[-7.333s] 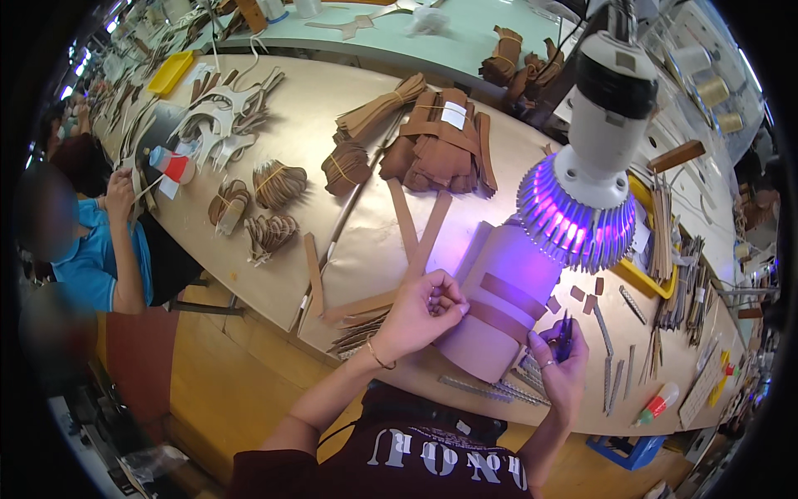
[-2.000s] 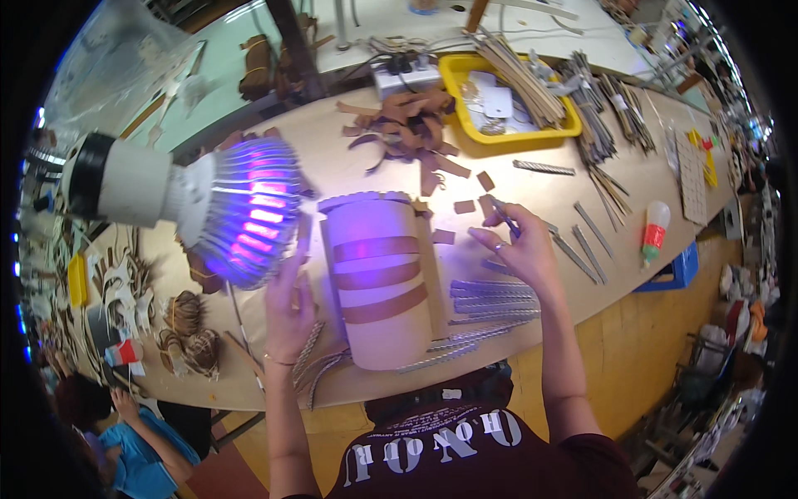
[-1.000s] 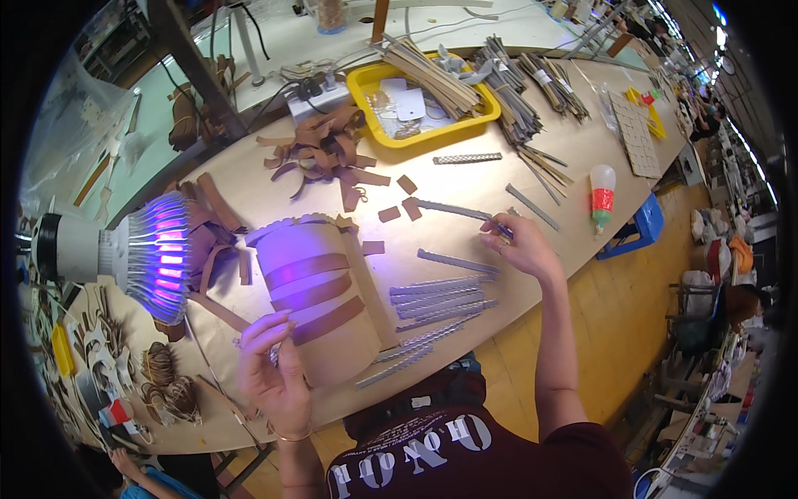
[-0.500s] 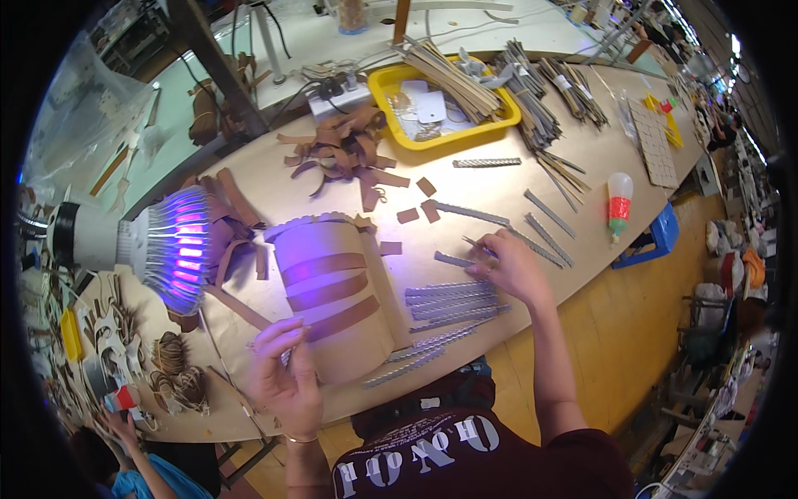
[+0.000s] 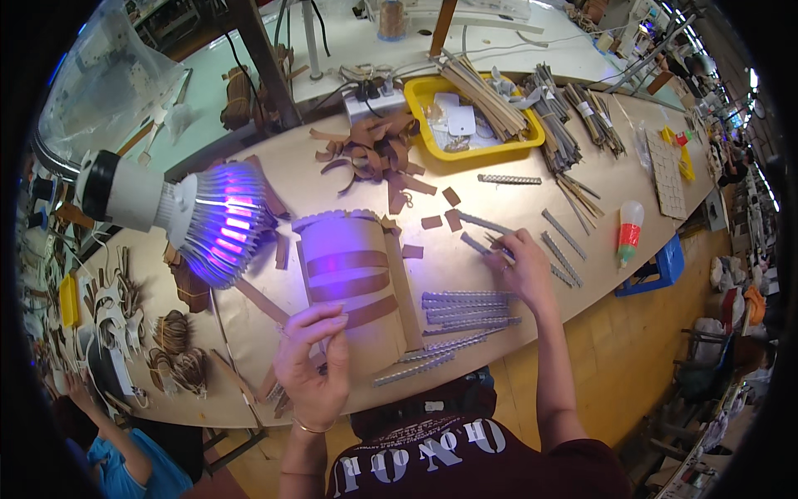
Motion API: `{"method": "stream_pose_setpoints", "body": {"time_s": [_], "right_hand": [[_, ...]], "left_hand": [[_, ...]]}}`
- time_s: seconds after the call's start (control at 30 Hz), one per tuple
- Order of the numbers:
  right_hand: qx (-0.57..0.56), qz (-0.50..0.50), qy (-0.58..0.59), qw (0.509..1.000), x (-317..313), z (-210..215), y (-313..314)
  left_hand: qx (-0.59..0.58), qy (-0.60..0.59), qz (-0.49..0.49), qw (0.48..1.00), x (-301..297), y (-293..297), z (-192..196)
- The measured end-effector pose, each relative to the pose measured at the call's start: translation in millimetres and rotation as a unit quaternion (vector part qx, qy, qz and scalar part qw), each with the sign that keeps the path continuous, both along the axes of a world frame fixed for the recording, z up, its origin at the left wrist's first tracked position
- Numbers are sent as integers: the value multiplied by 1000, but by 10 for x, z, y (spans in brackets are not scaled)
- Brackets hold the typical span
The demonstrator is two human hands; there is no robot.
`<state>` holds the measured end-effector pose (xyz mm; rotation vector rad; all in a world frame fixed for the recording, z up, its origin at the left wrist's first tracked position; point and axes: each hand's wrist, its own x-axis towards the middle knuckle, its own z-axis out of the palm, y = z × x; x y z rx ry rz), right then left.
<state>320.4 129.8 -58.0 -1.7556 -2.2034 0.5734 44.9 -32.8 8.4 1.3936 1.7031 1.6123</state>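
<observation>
My right hand (image 5: 524,268) is closed over the table, its fingertips pinching one end of a short grey braided strip (image 5: 475,243). A thin pointed thing (image 5: 496,243) juts from the same fingers; its kind is unclear. Below that hand lies a stack of similar grey braided strips (image 5: 465,309). My left hand (image 5: 314,366) is raised at the near edge of a tan curved form (image 5: 345,241), thumb and fingers brought together. Whatever it holds, if anything, is hidden. Brown bands (image 5: 353,287) cross the form, with a violet glow from the finned lamp (image 5: 220,224) on them.
Brown strap scraps (image 5: 374,154) heap behind the form. A yellow tray (image 5: 474,152) with sticks stands at the back, beside grey strip bundles (image 5: 555,116). A red-labelled bottle (image 5: 629,233) is at the right. A co-worker's arm (image 5: 108,424) shows at lower left.
My right hand has moved slightly away from me, taking the braided strip toward another loose strip. My left hand stays raised by the form with its fingers turned a little. The whole view has shifted.
</observation>
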Motion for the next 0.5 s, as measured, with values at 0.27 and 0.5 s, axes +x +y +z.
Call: {"method": "stream_pose_setpoints", "body": {"time_s": [0.27, 0.5], "right_hand": [[-123, 187, -8, 975, -271, 54, -326], [-142, 162, 62, 975, -221, -65, -200]], "left_hand": [[-12, -14, 24, 1000, -96, -83, -52], [-22, -46, 10, 999, -116, -96, -80]]}}
